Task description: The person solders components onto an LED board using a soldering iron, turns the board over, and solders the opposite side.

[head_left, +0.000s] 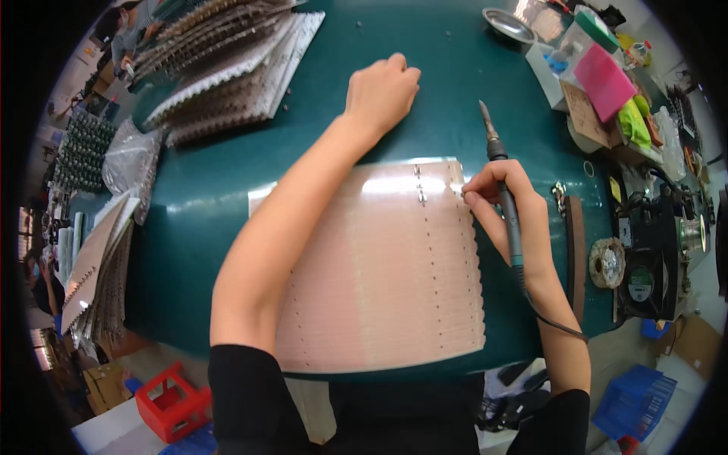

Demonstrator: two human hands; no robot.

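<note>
A wide, pale pink panel (379, 280) with scalloped right edge and rows of small dark marks lies flat before me. Beyond its far edge, my left hand (383, 92) is closed with the fingers curled under, resting on or just over the green table; whatever it may hold is hidden. My left forearm crosses over the panel. At the panel's right edge, my right hand (519, 201) holds a soldering iron (509, 205), its tip pointing up and away. Thumb and forefinger meet at the panel's upper right edge; anything between them is too small to tell. Small metal parts (420, 186) sit near the far edge.
Stacked panels (250, 68) stand at the far left, with more panels (98, 258) and bubble wrap (130, 159) at left. On the right are a fan (643, 284), a solder spool (691, 235), a dark strip (575, 258), a metal dish (509, 26) and a cluttered box (557, 76).
</note>
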